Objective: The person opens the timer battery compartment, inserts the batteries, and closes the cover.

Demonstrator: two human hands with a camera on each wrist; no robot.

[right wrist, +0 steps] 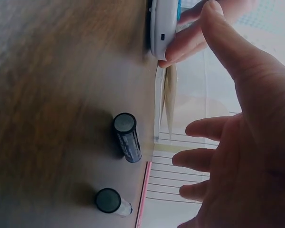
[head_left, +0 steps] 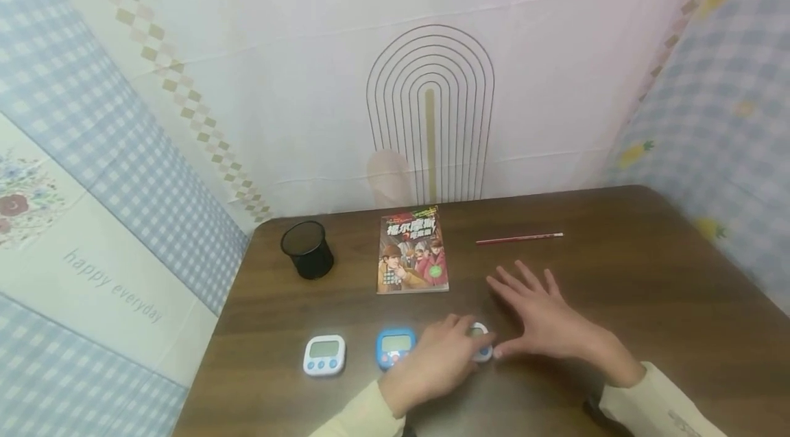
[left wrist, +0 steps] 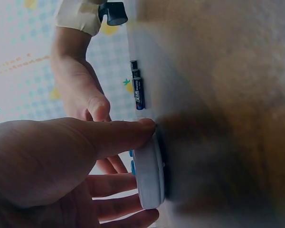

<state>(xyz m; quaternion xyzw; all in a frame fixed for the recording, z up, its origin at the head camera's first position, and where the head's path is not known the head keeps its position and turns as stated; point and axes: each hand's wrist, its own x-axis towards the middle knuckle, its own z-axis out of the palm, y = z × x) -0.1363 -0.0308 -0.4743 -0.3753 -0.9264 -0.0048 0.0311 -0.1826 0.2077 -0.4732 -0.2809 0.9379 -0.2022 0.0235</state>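
Note:
My left hand (head_left: 435,358) grips a small white digital timer (head_left: 481,342) by its edges, thumb on one side and fingers on the other. In the left wrist view that timer (left wrist: 149,173) appears edge-on, low over the wood, with blue buttons. My right hand (head_left: 549,320) is just right of it, fingers spread, holding nothing; whether its thumb touches the timer I cannot tell. Two short dark cylinders, one nearer the timer (right wrist: 127,137) and one farther off (right wrist: 111,201), lie below the right fingers in the right wrist view. The head view does not show them.
To the left, a blue timer (head_left: 395,344) and another white timer (head_left: 324,355) lie on the dark wooden table (head_left: 259,396). Farther back are a black cup (head_left: 311,258), an illustrated book (head_left: 413,252) and a red pencil (head_left: 518,239). Fabric (head_left: 308,80) hangs behind the table.

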